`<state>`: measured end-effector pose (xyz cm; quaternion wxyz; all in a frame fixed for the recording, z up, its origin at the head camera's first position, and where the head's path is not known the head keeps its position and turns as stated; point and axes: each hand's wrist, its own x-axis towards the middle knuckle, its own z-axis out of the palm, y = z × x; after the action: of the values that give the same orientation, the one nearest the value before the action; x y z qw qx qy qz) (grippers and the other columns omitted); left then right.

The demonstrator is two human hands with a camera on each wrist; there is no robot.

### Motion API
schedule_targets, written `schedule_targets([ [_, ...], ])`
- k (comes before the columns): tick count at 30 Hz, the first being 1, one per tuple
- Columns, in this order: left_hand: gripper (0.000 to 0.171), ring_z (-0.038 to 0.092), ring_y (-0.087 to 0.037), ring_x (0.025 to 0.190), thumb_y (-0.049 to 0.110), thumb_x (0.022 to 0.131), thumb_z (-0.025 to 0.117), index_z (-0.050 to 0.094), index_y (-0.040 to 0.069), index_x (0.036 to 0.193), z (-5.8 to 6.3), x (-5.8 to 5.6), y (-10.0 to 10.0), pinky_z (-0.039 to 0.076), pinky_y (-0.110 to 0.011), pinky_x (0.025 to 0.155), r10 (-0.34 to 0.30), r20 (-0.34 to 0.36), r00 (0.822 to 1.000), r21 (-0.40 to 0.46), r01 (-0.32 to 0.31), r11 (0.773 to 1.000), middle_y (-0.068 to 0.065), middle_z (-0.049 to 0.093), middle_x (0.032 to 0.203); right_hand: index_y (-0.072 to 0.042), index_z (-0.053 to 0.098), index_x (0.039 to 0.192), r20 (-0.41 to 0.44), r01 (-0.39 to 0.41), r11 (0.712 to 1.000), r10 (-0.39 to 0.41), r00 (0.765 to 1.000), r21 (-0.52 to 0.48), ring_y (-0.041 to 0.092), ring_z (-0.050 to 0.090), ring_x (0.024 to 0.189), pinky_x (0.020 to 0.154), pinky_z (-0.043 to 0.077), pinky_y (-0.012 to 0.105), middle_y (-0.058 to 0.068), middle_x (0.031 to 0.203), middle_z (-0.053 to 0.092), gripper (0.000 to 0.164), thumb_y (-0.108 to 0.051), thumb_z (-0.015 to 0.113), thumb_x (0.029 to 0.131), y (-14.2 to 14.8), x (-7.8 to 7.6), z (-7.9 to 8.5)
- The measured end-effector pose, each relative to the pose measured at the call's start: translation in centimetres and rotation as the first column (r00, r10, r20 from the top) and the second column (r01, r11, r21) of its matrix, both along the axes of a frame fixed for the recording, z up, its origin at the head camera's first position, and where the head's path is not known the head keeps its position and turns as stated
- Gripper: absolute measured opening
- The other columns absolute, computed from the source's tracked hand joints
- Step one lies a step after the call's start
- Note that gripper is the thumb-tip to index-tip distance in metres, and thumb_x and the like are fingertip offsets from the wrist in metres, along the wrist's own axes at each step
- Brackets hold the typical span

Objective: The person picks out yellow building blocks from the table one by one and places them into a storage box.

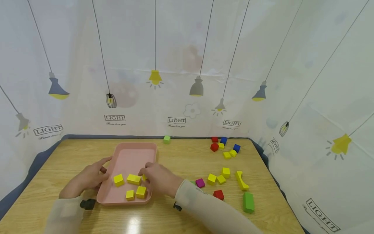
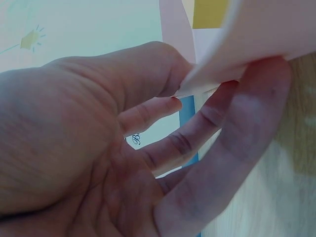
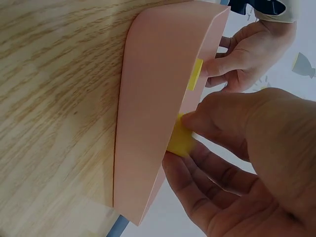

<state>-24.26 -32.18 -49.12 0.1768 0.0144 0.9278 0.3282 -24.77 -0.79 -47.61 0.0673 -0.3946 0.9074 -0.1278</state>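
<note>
A pink tray (image 1: 134, 154) lies on the table toward the left, with several yellow blocks (image 1: 133, 179) in its near half. My left hand (image 1: 87, 177) grips the tray's left side. In the left wrist view its thumb lies on the wall (image 2: 222, 54) and a finger reaches underneath. My right hand (image 1: 160, 179) is at the tray's right side, pinching a yellow block (image 3: 180, 137) between thumb and fingers. From the head view most of that block is hidden behind the hand. The right wrist view shows it at the tray's rim, partly behind the wall.
Right of the tray lie yellow blocks (image 1: 226, 172), a magenta block (image 1: 200, 183), a red block (image 1: 218, 195), a yellow arch (image 1: 241, 181) and a long green block (image 1: 248, 202). Red, blue and yellow blocks (image 1: 226, 155) cluster farther back. A light green cube (image 1: 167, 139) sits at the back edge.
</note>
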Motion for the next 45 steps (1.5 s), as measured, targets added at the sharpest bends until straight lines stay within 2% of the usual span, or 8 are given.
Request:
schedule_targets([
  [6, 0.082, 0.073, -0.024, 0.09, 0.009, 0.111, 0.068, 0.025, -0.005, 0.179, 0.0, 0.2, 0.0, 0.071, -0.041, 0.077, -0.007, -0.017, 1.0, 0.006, 0.007, 1.0, -0.038, 0.068, 0.131, -0.021, 0.079, 0.148, -0.016, 0.008, 1.0, -0.008, 1.0, 0.023, 0.004, 0.061, 0.093, 0.086, 0.057, 0.012, -0.001, 0.131, 0.075, 0.041, -0.017, 0.084, 0.107, 0.1, 0.1, 0.3],
  [15, 0.082, 0.074, -0.024, 0.091, 0.01, 0.11, 0.068, 0.025, -0.005, 0.178, 0.0, 0.1, 0.0, 0.07, -0.04, 0.077, -0.014, -0.019, 1.0, -0.004, 0.014, 1.0, -0.038, 0.069, 0.132, -0.019, 0.079, 0.149, -0.027, 0.067, 0.997, -0.068, 0.997, -0.033, 0.007, 0.06, 0.092, 0.083, 0.056, 0.015, 0.0, 0.127, 0.074, 0.04, -0.019, 0.082, 0.109, 1.5, -0.4, 0.4],
  [22, 0.082, 0.073, -0.024, 0.089, 0.009, 0.11, 0.068, 0.025, -0.006, 0.178, 0.0, 0.2, -0.1, 0.069, -0.04, 0.076, -0.017, -0.024, 1.0, 0.004, 0.018, 1.0, -0.037, 0.069, 0.13, -0.017, 0.08, 0.146, -0.089, 0.088, 0.992, -0.096, 0.991, -0.091, 0.013, 0.072, 0.107, 0.095, 0.066, 0.026, 0.006, 0.136, 0.078, 0.037, -0.021, 0.081, 0.109, 4.2, -0.7, 0.5],
  [27, 0.082, 0.072, -0.023, 0.089, 0.01, 0.11, 0.068, 0.026, -0.005, 0.178, 0.0, 0.2, 0.0, 0.067, -0.039, 0.076, -0.012, -0.024, 1.0, -0.008, 0.012, 1.0, -0.036, 0.069, 0.13, -0.016, 0.08, 0.147, -0.069, 0.139, 0.983, -0.148, 0.987, -0.117, 0.017, 0.074, 0.113, 0.102, 0.068, 0.034, 0.006, 0.136, 0.077, 0.04, -0.023, 0.083, 0.108, 6.5, -0.7, 0.8],
  [30, 0.082, 0.072, -0.023, 0.089, 0.01, 0.11, 0.068, 0.026, -0.005, 0.178, -0.1, 0.1, 0.0, 0.067, -0.039, 0.076, -0.009, -0.024, 1.0, -0.012, 0.009, 1.0, -0.035, 0.069, 0.13, -0.016, 0.08, 0.147, -0.05, 0.187, 0.974, -0.194, 0.98, -0.129, 0.02, 0.075, 0.118, 0.108, 0.068, 0.04, 0.006, 0.137, 0.077, 0.04, -0.024, 0.085, 0.108, 8.2, -0.6, 1.0],
  [36, 0.082, 0.072, -0.024, 0.088, 0.011, 0.11, 0.068, 0.026, -0.005, 0.178, -0.2, 0.1, 0.0, 0.069, -0.04, 0.076, -0.007, -0.022, 1.0, -0.004, 0.007, 1.0, -0.036, 0.068, 0.129, -0.015, 0.082, 0.144, -0.017, 0.278, 0.946, -0.284, 0.959, -0.165, 0.023, 0.074, 0.11, 0.103, 0.069, 0.046, 0.009, 0.135, 0.077, 0.04, -0.021, 0.088, 0.105, 12.0, -0.3, 0.7],
  [39, 0.083, 0.072, -0.024, 0.088, 0.011, 0.11, 0.068, 0.026, -0.005, 0.179, -0.3, 0.1, -0.1, 0.068, -0.039, 0.076, -0.002, -0.021, 1.0, -0.004, 0.002, 1.0, -0.035, 0.069, 0.13, -0.012, 0.081, 0.143, 0.016, 0.318, 0.93, -0.32, 0.947, -0.187, 0.026, 0.073, 0.112, 0.104, 0.068, 0.051, 0.013, 0.136, 0.077, 0.04, -0.018, 0.088, 0.104, 13.9, -0.2, 0.3],
  [45, 0.083, 0.073, -0.023, 0.088, 0.011, 0.109, 0.068, 0.026, -0.005, 0.179, -0.2, 0.0, -0.3, 0.069, -0.039, 0.076, -0.004, -0.023, 1.0, 0.002, 0.004, 1.0, -0.036, 0.069, 0.129, -0.01, 0.081, 0.143, 0.082, 0.423, 0.878, -0.415, 0.906, -0.223, 0.038, 0.073, 0.123, 0.113, 0.064, 0.06, 0.017, 0.138, 0.075, 0.04, -0.014, 0.087, 0.104, 17.7, 0.1, -0.7],
])
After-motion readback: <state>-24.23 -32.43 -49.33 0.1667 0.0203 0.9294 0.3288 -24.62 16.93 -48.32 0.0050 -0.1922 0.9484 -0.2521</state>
